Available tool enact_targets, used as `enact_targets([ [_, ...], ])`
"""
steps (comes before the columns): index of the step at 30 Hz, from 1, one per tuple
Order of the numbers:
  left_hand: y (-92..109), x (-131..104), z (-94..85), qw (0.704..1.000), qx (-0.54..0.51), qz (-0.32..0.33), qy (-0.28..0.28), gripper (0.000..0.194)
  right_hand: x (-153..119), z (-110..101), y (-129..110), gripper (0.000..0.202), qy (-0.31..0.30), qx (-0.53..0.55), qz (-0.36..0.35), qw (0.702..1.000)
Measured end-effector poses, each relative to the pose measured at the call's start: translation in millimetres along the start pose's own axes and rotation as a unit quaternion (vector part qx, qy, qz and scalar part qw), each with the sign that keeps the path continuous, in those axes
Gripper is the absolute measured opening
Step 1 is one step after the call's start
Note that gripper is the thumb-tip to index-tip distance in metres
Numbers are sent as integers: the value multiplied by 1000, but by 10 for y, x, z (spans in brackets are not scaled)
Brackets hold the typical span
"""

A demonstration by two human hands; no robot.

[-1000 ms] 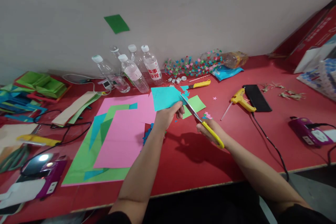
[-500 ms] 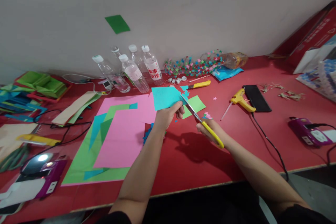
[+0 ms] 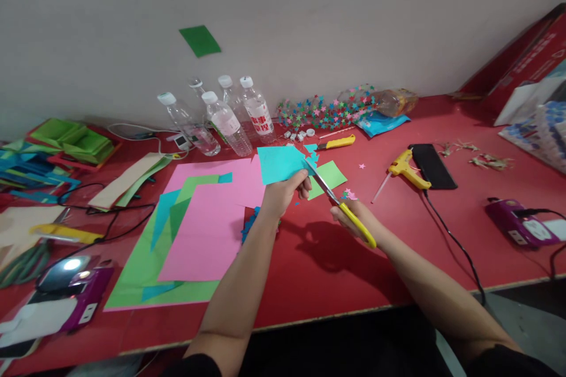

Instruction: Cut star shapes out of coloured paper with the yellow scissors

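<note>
My left hand [image 3: 287, 189] pinches the lower right part of a turquoise sheet of paper [image 3: 278, 164] and holds it above the table. In my right hand [image 3: 351, 216] is a pair of scissors [image 3: 357, 225] with yellow handles. The blades point up and left, and their tips meet the right edge of the turquoise paper. Beneath the blades lies a light green paper square [image 3: 331, 179]. Small turquoise scraps [image 3: 312, 156] lie just behind it, and a little pile of paper stars [image 3: 349, 195] sits beside my right hand.
Several plastic bottles [image 3: 259, 115] stand along the wall, near a star-covered bottle [image 3: 325, 112] on its side. A yellow utility knife [image 3: 338, 142] lies behind the scraps. Right of my hands are a glue gun [image 3: 409, 171] and a black phone [image 3: 435, 168]. Pink sheets [image 3: 206, 230] spread on the left.
Hardly anything differs. The view has shifted very slightly, while both hands, the turquoise paper and the scissors keep nearly the same position.
</note>
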State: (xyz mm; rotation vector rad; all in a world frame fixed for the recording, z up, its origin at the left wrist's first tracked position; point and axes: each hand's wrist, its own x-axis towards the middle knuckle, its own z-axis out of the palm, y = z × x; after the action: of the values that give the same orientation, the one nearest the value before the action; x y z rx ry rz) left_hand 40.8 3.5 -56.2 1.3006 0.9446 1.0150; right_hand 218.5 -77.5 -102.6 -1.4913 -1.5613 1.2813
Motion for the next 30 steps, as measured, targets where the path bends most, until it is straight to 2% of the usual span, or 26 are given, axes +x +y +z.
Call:
enact_targets([
  [11, -32, 32, -27, 1000, -19, -5, -12, 29, 55, -47, 49, 52, -20, 2, -5, 1000],
  [14, -30, 60, -69, 997, -75, -3, 20, 23, 42, -60, 42, 50, -9, 8, -3, 1000],
  [17, -3, 92, -144, 986, -154, 22, 67, 31, 37, -79, 33, 50, 0, 12, 1, 1000],
  [20, 31, 123, -230, 975, -202, 43, 83, 35, 40, -115, 21, 51, 4, 13, 5, 1000],
  [25, 78, 159, -336, 985, -148, -5, 94, 33, 39, -179, 10, 50, -9, 26, 0, 1000],
  [30, 131, 122, -428, 982, -163, -73, 60, 33, 28, -201, -7, 51, -50, 57, -11, 997],
])
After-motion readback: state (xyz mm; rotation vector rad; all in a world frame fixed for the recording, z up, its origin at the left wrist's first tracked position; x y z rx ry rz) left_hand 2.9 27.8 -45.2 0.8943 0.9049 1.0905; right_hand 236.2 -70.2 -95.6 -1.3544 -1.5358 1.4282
